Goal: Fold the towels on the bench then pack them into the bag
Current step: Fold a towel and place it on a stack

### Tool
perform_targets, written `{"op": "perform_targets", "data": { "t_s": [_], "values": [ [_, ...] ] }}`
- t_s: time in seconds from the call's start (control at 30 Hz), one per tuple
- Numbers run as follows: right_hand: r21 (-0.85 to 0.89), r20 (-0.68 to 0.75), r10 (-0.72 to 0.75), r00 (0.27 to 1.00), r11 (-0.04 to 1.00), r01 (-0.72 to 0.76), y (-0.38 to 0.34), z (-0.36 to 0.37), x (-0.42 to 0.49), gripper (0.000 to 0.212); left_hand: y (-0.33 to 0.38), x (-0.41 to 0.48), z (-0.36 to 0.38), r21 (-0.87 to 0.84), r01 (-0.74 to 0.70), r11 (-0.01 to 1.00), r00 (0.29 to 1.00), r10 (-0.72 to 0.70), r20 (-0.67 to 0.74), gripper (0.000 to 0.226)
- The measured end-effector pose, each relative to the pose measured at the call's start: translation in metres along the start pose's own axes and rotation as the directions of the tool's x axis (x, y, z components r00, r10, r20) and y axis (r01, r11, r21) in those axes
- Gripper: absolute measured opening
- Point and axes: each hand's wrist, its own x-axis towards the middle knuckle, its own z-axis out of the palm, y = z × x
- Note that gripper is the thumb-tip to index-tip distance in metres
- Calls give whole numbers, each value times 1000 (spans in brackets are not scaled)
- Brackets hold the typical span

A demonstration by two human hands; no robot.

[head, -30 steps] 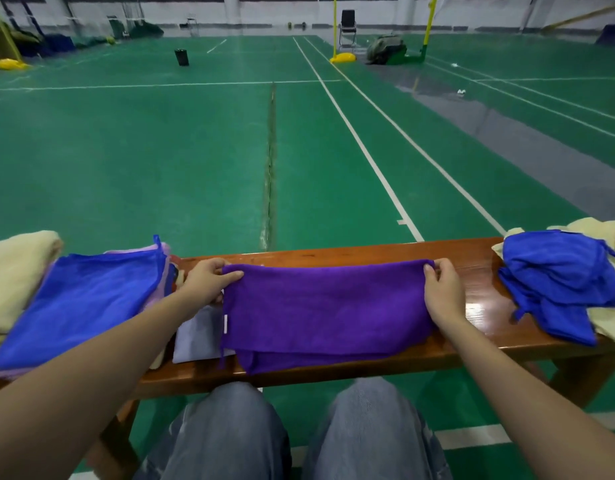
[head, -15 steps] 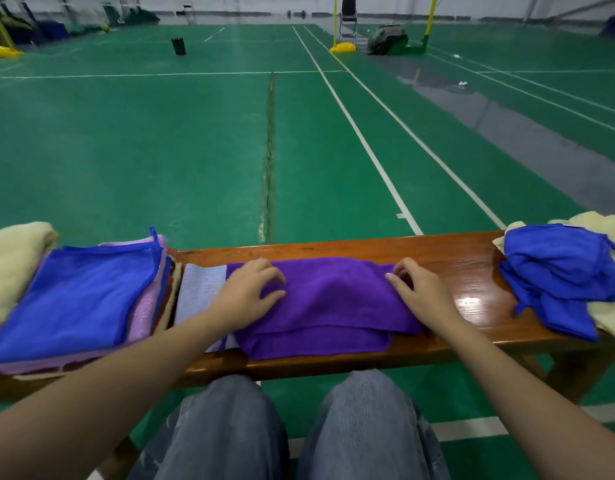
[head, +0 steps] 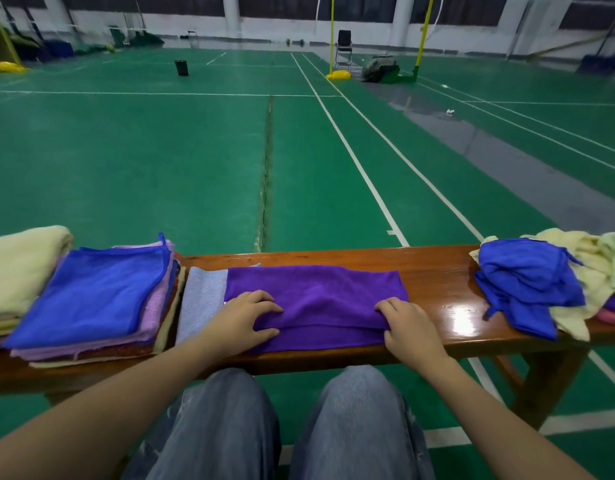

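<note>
A purple towel [head: 316, 292] lies folded lengthwise on the middle of the wooden bench [head: 434, 271]. My left hand [head: 242, 318] pinches its near folded edge at the left end, fingers on top and thumb at the fold. At the right end, my right hand [head: 411, 329] pinches the same edge. A light grey-blue towel [head: 200, 299] lies flat under the purple towel's left end. Left of it sits a stack of folded towels with a blue one [head: 91, 292] on top.
A folded cream towel [head: 18, 268] lies at the far left. On the bench's right end is a loose heap: a crumpled blue towel [head: 527, 278] over cream ones [head: 583, 261]. My knees in jeans [head: 223, 420] are under the bench's near edge. Green court floor lies beyond.
The purple towel's far edge was brought toward me, folding it. Both hands slid from pressing its middle to its near edge, and the towel now lies longer and flatter.
</note>
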Motion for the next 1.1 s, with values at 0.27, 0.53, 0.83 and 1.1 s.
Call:
{"op": "perform_targets", "data": {
  "t_s": [0.27,0.53,0.83,1.1],
  "values": [
    [-61,-69,113,991,991,-118,-2,2,-8,31,1,-12,-5,153,67,986,997,-60,-50,41],
    [49,-63,211,976,977,-208,1,1,-18,19,-4,-22,-4,81,192,978,966,-174,-190,29],
    [72,-122,199,972,979,-191,7,0,-22,24,4,-26,7,11,254,967,943,-245,-227,33],
    [94,-175,156,972,985,-142,18,6,-29,23,-3,-37,6,84,239,967,941,-209,-264,35]
  ]
}}
